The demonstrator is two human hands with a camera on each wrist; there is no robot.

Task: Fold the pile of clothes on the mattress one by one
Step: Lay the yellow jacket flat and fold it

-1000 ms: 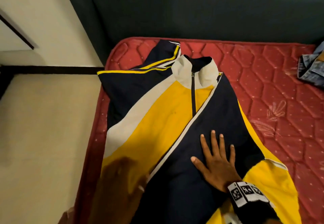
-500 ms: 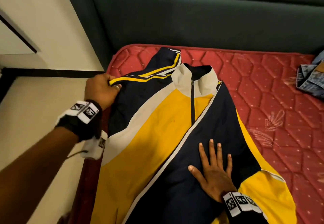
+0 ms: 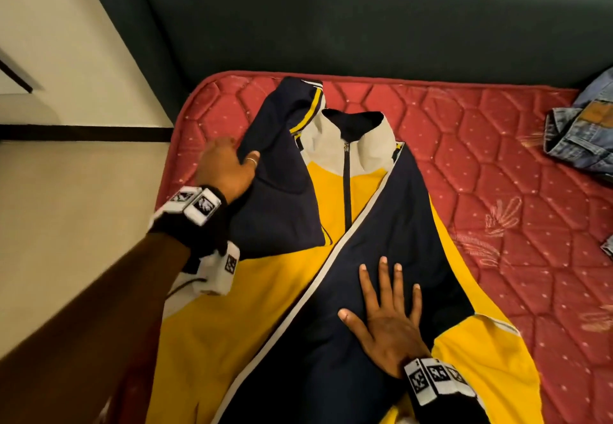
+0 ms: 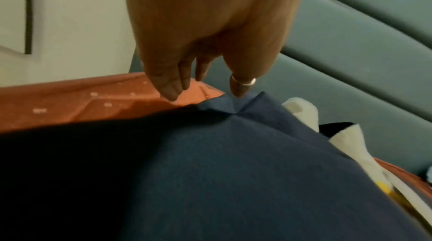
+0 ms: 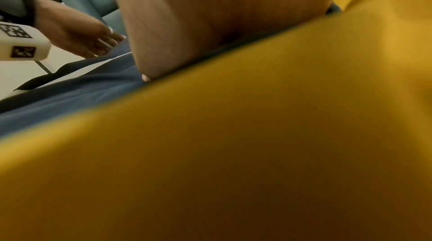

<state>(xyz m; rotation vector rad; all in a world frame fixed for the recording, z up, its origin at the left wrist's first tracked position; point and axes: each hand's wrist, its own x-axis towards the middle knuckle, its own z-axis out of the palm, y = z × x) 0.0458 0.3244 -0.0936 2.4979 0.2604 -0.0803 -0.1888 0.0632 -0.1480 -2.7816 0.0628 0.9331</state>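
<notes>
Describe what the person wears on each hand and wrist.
Both forearms are bare. Each wrist carries a black band with white blocks printed with black square markers. The left hand has a silver ring, and a thin cable trails from its wrist unit. The right hand shows no ring.

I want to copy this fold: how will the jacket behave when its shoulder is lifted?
Probably floppy: the jacket drapes and creases where the left hand pinches its navy shoulder. Likely to slide on the mattress, which may be why the right hand presses it flat.
</notes>
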